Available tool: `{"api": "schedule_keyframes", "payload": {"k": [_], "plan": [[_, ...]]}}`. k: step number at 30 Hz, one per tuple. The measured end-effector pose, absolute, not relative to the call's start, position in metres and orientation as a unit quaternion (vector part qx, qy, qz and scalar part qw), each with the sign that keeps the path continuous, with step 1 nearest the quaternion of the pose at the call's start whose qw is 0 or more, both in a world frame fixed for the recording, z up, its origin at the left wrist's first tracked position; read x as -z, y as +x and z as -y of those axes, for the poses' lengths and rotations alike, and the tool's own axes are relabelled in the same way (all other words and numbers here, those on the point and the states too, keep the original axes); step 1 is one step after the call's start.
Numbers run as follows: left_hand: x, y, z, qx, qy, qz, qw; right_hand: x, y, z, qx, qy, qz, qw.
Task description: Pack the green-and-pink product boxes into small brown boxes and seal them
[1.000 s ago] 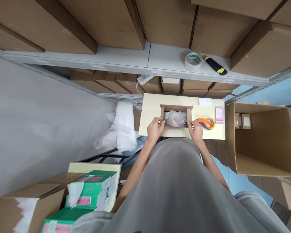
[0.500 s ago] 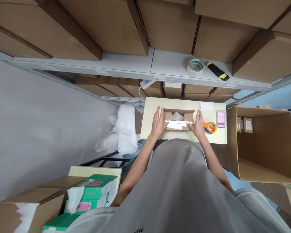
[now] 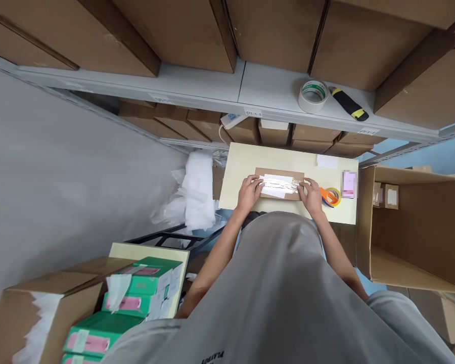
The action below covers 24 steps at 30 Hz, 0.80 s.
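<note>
A small, narrow cardboard box (image 3: 280,196) lies on the pale table in front of me, its top closed over. Across that top runs a white label under shiny clear tape, which catches the light. At the left end, my left hand (image 3: 249,193) has its fingers curled over the box and onto the tape's edge. My right hand (image 3: 311,196) grips the other end the same way, thumb and fingers bent around the corner. Just beyond the right hand is an orange tape dispenser (image 3: 330,196). What the box contains is hidden.
A phone (image 3: 349,184) and white paper (image 3: 327,161) lie on the table (image 3: 238,156). To the right stands a large open carton (image 3: 417,237). White foam wrap (image 3: 199,192) is at left, green boxes (image 3: 94,328) lower left. The shelf (image 3: 273,81) holds a tape roll (image 3: 313,96) and cutter (image 3: 349,103).
The box's raised flap with tape has come down, closing the opening. My hands have moved from flat beside the box to curled fingers on its ends. The view has shifted slightly.
</note>
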<state>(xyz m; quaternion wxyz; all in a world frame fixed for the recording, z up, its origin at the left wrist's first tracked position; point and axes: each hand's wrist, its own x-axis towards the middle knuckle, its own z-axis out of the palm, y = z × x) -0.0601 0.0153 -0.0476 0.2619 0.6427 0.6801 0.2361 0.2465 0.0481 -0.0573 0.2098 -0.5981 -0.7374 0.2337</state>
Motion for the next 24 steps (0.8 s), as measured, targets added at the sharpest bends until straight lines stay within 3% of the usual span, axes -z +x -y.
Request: {"api": "schedule_keyframes", "payload": {"k": [9, 19, 24], "plan": [[0.051, -0.052, -0.027, -0.244, 0.589, -0.727, 0.255, 0.055, 0.235, -0.064, -0.344, -0.672, 0.615, 0.224], [0.050, -0.054, -0.024, -0.269, 0.597, -0.711, 0.257, 0.051, 0.237, -0.065, -0.347, -0.657, 0.641, 0.194], [0.044, -0.041, -0.020, -0.366, 0.528, -0.726, 0.244, 0.037, 0.233, -0.071, -0.312, -0.652, 0.649, 0.237]]}}
